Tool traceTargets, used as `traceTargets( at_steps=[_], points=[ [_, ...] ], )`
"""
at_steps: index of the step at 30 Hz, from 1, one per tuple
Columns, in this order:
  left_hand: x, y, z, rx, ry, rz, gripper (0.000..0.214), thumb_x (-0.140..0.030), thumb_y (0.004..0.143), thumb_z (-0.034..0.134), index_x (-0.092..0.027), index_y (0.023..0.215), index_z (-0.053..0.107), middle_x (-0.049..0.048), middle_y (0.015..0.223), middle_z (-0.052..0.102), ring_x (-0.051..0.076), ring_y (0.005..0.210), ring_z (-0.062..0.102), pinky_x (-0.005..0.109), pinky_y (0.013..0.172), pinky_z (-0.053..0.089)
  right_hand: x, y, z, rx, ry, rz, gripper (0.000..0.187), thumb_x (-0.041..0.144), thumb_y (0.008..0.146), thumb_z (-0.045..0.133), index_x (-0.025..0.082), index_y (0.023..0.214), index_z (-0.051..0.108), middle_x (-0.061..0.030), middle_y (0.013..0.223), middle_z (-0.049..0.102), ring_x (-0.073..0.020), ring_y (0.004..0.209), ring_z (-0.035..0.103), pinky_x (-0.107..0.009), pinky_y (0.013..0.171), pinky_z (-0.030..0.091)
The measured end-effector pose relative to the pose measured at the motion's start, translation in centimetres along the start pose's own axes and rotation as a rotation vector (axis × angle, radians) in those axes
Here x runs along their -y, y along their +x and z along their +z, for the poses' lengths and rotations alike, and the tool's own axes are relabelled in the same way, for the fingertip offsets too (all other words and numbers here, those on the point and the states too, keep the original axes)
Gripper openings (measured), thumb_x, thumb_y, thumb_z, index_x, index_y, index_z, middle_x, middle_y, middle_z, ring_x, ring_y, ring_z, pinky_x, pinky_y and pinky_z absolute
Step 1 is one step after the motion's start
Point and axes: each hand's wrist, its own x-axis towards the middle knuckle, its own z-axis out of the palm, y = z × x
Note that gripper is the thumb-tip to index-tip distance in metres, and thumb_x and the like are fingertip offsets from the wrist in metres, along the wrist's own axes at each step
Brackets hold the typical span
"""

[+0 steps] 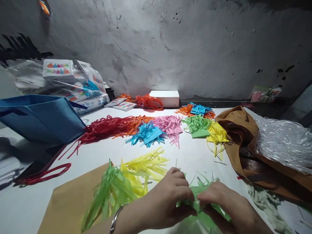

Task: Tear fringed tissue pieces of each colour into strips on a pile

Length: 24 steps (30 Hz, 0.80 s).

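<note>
Light green fringed tissue paper [198,191] is pinched between both of my hands at the front of the white table. My left hand [172,195], with a silver bangle at its wrist, closes on the paper's left part. My right hand [225,208] grips it from the right, thumb and fingers together. Strips of the green paper stick out above and below the hands. Beside my left forearm lie a green tissue tassel [109,188] and a yellow tissue tassel [143,165], partly over a brown paper sheet [70,198].
Red, orange, blue, pink, green and yellow fringed bundles [168,125] stretch across the table's middle. A blue fabric bag [46,117] stands left; a brown cloth [240,130] and clear plastic strands [282,139] lie right. A white box [167,98] sits against the grey wall.
</note>
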Motion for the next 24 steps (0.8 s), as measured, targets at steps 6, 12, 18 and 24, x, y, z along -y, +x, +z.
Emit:
traceTargets(
  at_steps=[6,12,18,24],
  points=[
    [-4.0,-1.4,-1.0,0.193,0.22,-0.079,0.021,-0.015,0.084,0.07,-0.021,0.084,0.05,0.0012,0.094,0.065,0.018,0.086,0.057,0.03,0.083,0.047,0.1,-1.1,2.4,-0.073,-0.34,-0.077,0.035,0.02,0.103,0.038,0.023,0.074,0.057,0.0012,0.068,0.057,-0.0156,0.06,0.052,-0.03,0.059,0.036],
    [-2.2,-3.0,1.7,0.348,0.054,-0.423,0.047,-0.011,0.074,0.074,-0.025,0.115,0.057,-0.0008,0.1,0.071,0.019,0.082,0.066,0.029,0.073,0.053,0.2,-2.6,3.5,-0.233,-0.618,-0.089,0.031,0.003,0.096,0.038,0.017,0.085,0.063,-0.0012,0.068,0.056,-0.0173,0.07,0.052,-0.04,0.086,0.038],
    [0.5,-3.0,2.1,0.015,0.505,-0.231,0.021,-0.002,0.076,0.056,-0.018,0.088,0.063,0.0086,0.093,0.071,0.027,0.086,0.064,0.046,0.078,0.054,-2.0,-4.1,4.2,-0.224,-0.738,-0.101,0.04,-0.001,0.094,0.03,0.018,0.073,0.059,-0.0079,0.09,0.073,-0.02,0.096,0.068,-0.046,0.111,0.036],
    [-1.8,-5.2,-1.3,-0.16,0.549,0.221,0.034,-0.005,0.096,0.041,-0.019,0.121,0.059,0.0079,0.118,0.076,0.022,0.118,0.064,0.051,0.118,0.037,-0.2,-5.4,1.6,-0.22,-0.748,-0.267,0.021,0.007,0.096,0.05,0.02,0.093,0.066,-0.0068,0.104,0.077,-0.019,0.105,0.071,-0.033,0.102,0.052]
  ],
)
